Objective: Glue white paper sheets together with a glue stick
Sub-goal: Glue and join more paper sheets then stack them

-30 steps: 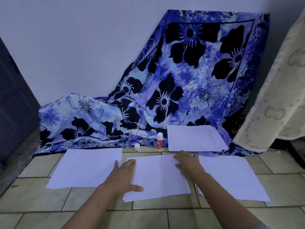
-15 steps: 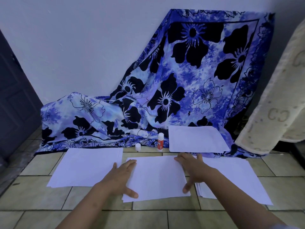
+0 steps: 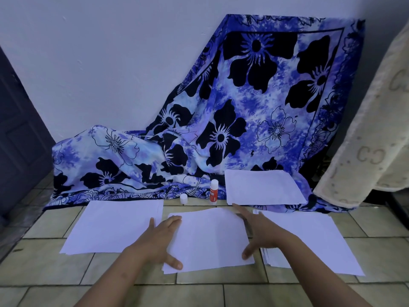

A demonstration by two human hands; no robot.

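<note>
At lower left of the frame a white paper stack (image 3: 115, 227) lies flat on the tiled floor (image 3: 44, 262). Just right of it, the left hand (image 3: 159, 238) rests on the left edge of the middle sheets (image 3: 210, 238), fingers straight, thumb spread onto the near corner, gripping nothing. These sheets, plain white and slightly skewed, lie at lower centre. Above them a small white cap (image 3: 183, 198) stands near the upright glue stick (image 3: 213, 191), white with a red label, at the hem of the blue floral cloth (image 3: 243, 129). The right hand (image 3: 259, 233) spans the sheets' right edge, fingers splayed, holding nothing. Further right lie a pile on the cloth (image 3: 263, 188) and a floor pile (image 3: 309, 238).
</note>
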